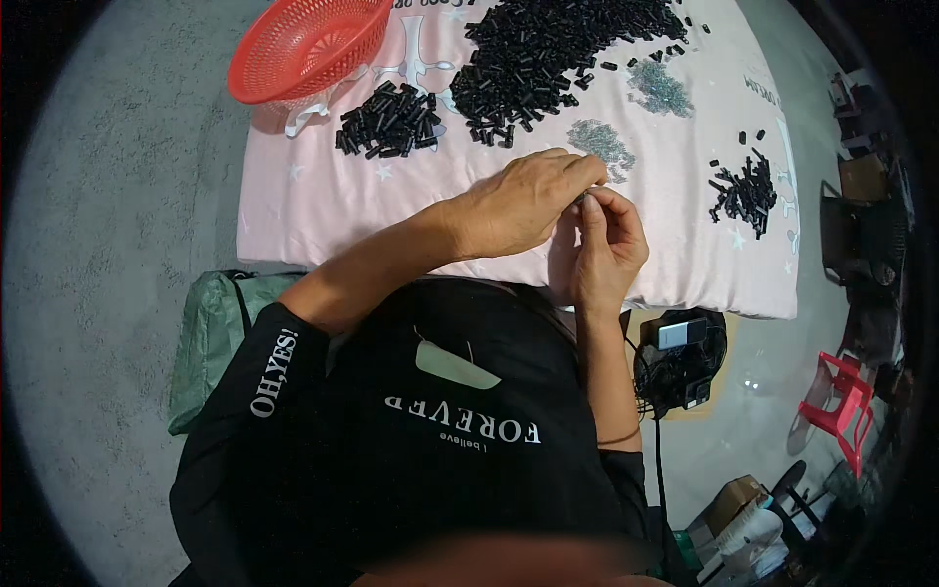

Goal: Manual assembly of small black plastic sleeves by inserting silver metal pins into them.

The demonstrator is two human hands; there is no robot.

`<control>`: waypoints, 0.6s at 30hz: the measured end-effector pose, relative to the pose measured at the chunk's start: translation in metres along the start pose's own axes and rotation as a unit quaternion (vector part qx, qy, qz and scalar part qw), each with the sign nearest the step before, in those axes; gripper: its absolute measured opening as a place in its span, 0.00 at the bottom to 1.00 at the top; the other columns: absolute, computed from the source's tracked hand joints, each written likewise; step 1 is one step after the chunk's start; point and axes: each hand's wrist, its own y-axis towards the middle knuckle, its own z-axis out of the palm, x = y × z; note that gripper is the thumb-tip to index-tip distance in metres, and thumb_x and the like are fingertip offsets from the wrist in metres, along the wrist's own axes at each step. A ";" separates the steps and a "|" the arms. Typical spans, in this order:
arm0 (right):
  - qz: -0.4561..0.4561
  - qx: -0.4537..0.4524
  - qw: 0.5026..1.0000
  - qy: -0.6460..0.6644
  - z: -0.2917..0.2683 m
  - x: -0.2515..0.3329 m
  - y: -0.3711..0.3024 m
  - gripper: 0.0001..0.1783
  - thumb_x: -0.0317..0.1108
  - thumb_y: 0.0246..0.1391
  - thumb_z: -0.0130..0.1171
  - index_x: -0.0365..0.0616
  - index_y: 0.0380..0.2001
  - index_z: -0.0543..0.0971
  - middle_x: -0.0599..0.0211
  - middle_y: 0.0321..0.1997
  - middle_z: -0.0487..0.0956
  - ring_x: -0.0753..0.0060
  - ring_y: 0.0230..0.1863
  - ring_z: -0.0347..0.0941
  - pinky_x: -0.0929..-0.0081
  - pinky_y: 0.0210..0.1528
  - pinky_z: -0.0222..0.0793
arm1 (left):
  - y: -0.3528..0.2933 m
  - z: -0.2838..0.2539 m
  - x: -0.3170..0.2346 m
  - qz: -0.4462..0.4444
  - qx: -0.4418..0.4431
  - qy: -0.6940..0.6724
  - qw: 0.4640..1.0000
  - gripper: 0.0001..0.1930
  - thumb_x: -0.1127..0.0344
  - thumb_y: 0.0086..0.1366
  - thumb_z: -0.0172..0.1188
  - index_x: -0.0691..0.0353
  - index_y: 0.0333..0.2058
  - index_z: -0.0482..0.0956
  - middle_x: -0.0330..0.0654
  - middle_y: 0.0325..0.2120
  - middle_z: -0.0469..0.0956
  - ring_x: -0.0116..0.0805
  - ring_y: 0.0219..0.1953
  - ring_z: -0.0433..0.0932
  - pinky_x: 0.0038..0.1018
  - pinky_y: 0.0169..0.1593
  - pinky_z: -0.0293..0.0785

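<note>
My left hand (523,203) reaches across to the right, and its fingertips meet those of my right hand (610,245) above the near part of the cloth-covered table. Both hands are closed in a pinch around something small, mostly hidden by the fingers. Just beyond them lies a pile of small shiny grey-green pieces (602,147), with a similar pile (661,88) farther back. A large heap of short black cylinders (533,64) spreads over the far middle. To its left is a smaller heap of black cylinders (389,121); thinner black pieces (748,194) lie at the right.
A red plastic basket (303,49) stands at the table's far left corner. The pink patterned cloth (333,210) covers the table. A green bag (205,342) is on the floor at left. Below the right edge are a black device with cables (685,362) and a pink stool (836,411).
</note>
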 end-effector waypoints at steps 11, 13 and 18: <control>-0.018 -0.004 1.000 -0.017 0.004 0.002 -0.002 0.03 0.22 0.64 0.53 0.36 0.40 0.75 0.71 0.38 0.76 0.84 0.36 0.71 0.86 0.41 0.70 | -0.001 0.005 0.002 -0.029 -0.017 0.009 0.999 0.14 0.83 0.55 0.52 0.66 0.42 0.71 0.54 0.32 0.77 0.54 0.38 0.78 0.42 0.41 0.74; -0.017 -0.003 1.000 -0.018 0.003 0.000 -0.001 0.03 0.22 0.64 0.53 0.36 0.40 0.75 0.71 0.38 0.76 0.84 0.36 0.71 0.86 0.41 0.70 | -0.003 0.006 0.004 -0.032 -0.021 0.017 0.999 0.14 0.83 0.55 0.51 0.67 0.41 0.71 0.54 0.31 0.77 0.55 0.37 0.79 0.42 0.40 0.75; -0.017 0.000 1.000 0.014 0.006 0.002 -0.001 0.03 0.23 0.65 0.53 0.36 0.40 0.75 0.70 0.36 0.76 0.84 0.35 0.70 0.86 0.39 0.69 | -0.004 0.006 0.003 -0.063 -0.015 0.007 0.998 0.07 0.78 0.56 0.53 0.68 0.35 0.70 0.56 0.28 0.77 0.60 0.37 0.78 0.47 0.41 0.73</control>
